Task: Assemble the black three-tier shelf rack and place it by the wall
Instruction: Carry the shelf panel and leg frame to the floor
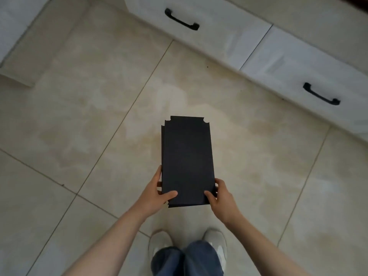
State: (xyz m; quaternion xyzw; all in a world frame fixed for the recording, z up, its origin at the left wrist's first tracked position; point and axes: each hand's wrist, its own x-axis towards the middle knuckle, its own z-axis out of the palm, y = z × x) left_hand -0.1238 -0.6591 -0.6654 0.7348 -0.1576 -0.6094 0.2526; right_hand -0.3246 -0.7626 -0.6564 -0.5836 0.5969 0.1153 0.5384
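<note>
Stack of black panels (187, 156) is up in the air, well clear of the floor tiles (99, 116), its long axis running away from our grip. It holds at least two boards: a second edge peeks out along the side just beyond the left hand. The far corners are notched, and another notch shows just nearer than the left hand.

Left hand (157, 193) grips the near left edge, thumb on the top face and fingers curled under. Right hand (221, 194) mirrors it on the near right edge, thumb on top and fingers wrapped round. Both grips are narrow, closed over the stack's thickness. Nothing supports the length beyond our hands.

Handling, as we judge it:
- The boards show no sag past the grip, so they are stiff.
- They are probably light, since an end hold carries them.
- The matte faces are likely not slippery, but the offset edge suggests the layers can slide over each other.
- A steadier hold would be further along the long edges, pinching all layers together.
- The notched corners look like the weak spots, so we keep them from knocks.

Beyond the far end are white drawers (219, 36). Below the grip are our shoes (159, 242).
</note>
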